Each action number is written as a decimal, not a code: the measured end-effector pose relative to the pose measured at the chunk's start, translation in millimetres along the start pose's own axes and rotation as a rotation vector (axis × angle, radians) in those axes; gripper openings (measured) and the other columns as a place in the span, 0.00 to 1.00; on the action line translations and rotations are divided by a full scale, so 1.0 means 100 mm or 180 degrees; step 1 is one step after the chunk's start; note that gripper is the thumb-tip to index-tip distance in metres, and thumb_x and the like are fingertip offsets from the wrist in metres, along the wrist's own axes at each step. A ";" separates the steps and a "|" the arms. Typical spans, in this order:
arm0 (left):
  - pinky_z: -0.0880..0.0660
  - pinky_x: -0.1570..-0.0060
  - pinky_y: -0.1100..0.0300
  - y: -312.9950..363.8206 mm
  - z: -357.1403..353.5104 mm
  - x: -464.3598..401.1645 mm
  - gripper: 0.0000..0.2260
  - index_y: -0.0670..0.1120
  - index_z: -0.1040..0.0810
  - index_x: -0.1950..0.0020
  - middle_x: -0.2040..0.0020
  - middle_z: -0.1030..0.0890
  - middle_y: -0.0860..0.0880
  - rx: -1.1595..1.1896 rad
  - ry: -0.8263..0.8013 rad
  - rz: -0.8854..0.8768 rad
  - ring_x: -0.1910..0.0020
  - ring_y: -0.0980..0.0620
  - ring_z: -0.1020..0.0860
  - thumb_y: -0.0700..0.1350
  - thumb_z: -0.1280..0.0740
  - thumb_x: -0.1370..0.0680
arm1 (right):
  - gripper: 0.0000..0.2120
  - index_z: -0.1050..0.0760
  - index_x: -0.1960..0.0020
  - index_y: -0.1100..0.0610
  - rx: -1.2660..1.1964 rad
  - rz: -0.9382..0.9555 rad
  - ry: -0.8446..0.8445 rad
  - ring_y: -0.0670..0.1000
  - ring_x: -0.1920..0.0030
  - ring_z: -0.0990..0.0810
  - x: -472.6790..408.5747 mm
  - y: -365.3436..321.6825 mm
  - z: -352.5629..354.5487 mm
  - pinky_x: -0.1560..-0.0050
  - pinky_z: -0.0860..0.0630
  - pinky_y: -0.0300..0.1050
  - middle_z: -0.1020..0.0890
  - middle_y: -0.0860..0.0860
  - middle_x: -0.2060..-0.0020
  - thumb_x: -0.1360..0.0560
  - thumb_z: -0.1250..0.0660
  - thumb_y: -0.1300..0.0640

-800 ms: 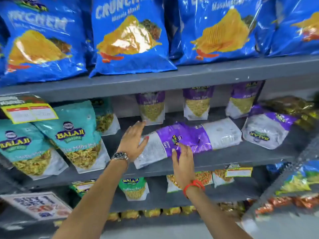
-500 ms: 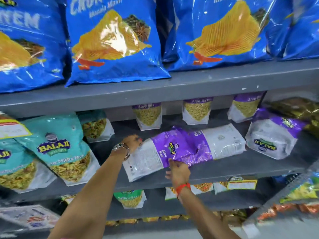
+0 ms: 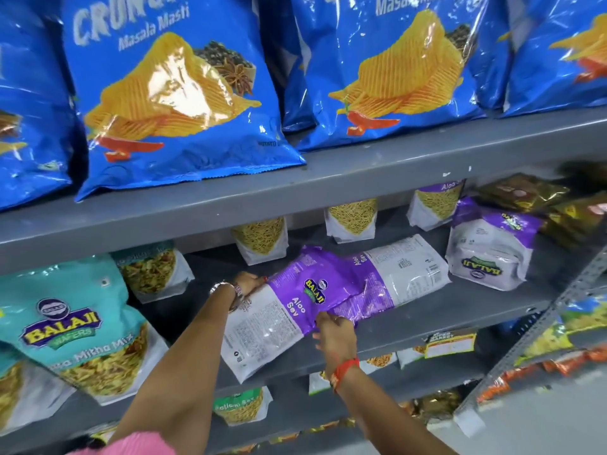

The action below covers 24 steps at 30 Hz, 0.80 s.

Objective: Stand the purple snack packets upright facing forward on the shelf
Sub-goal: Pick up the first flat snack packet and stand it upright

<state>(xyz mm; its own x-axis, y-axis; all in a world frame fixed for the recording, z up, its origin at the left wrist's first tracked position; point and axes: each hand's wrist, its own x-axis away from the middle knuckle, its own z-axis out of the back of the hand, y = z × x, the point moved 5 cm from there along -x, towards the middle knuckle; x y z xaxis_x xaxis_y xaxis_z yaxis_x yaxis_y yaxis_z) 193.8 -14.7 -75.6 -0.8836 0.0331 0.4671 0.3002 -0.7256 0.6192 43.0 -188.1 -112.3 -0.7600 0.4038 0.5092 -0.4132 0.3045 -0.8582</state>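
We see a grey middle shelf (image 3: 427,310) with purple snack packets on it. One big purple packet (image 3: 295,300) lies on its side near the front edge, with its back side facing us. A second purple packet (image 3: 407,270) lies flat just to its right, touching it. Another purple packet (image 3: 489,247) sits farther right, turned upside down. Three small purple packets (image 3: 353,220) stand upright at the far back of the shelf, and we can see yellow snack sticks through their clear windows.

Our left hand (image 3: 246,285) is closed around the far left part of the big purple packet. Our right hand (image 3: 335,333) pinches the near edge of the same packet, about in its middle. So the packet lies between our two hands.

On the left stand teal packets (image 3: 75,326) with a mixed snack inside. Big blue chip bags (image 3: 177,93) fill the top shelf above. Brown shiny packets (image 3: 525,193) sit at the far right.
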 end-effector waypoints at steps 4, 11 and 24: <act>0.31 0.66 0.65 -0.12 0.08 0.11 0.04 0.45 0.24 0.56 0.75 0.21 0.54 0.0816 0.0002 -0.0142 0.70 0.55 0.27 0.37 0.37 0.25 | 0.08 0.26 0.66 0.55 -0.0405 0.0215 0.0223 0.56 0.58 0.23 0.03 -0.13 -0.04 0.45 0.23 0.56 0.20 0.54 0.64 0.29 0.36 0.56; 0.30 0.60 0.65 -0.54 0.36 0.37 0.11 0.46 0.26 0.64 0.80 0.21 0.60 0.1813 0.0542 -0.0444 0.66 0.55 0.27 0.32 0.36 0.27 | 0.14 0.30 0.68 0.56 -0.0809 0.0776 0.0334 0.50 0.60 0.29 0.10 -0.50 -0.31 0.64 0.31 0.39 0.26 0.50 0.69 0.25 0.39 0.66; 0.27 0.49 0.43 -0.68 0.59 0.86 0.13 0.46 0.32 0.65 0.59 0.25 0.48 0.3402 0.0880 -0.0522 0.58 0.51 0.25 0.34 0.42 0.23 | 0.15 0.32 0.63 0.52 -0.0904 0.1386 -0.0435 0.42 0.64 0.28 0.00 -1.00 -0.92 0.62 0.28 0.32 0.26 0.47 0.65 0.20 0.44 0.65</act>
<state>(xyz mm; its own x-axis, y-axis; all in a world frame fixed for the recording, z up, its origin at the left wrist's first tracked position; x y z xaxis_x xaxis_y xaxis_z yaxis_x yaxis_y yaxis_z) 118.2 77.8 -40.2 -0.9505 -0.1763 0.2557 0.2099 0.2424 0.9472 130.4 -138.9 -20.0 -0.8970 0.4346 0.0806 0.0925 0.3630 -0.9272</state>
